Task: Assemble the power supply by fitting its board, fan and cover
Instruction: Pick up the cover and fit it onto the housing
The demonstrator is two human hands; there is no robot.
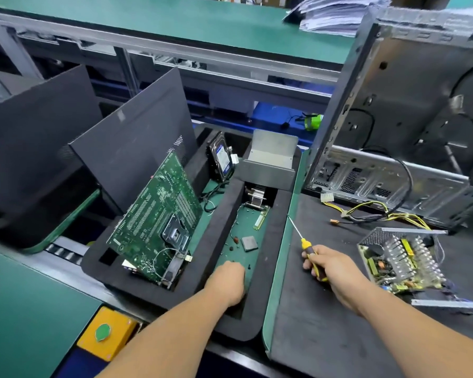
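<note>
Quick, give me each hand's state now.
Left hand: fingers curled down in the tray; whether it holds anything cannot be told.
Right hand: gripping the screwdriver.

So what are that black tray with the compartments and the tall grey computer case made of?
The black compartmented tray looks like dense foam: matte, thick, rounded cut edges. The tall grey computer case looks like bare sheet metal: dull silver sheen, punched holes, folded edges.
</note>
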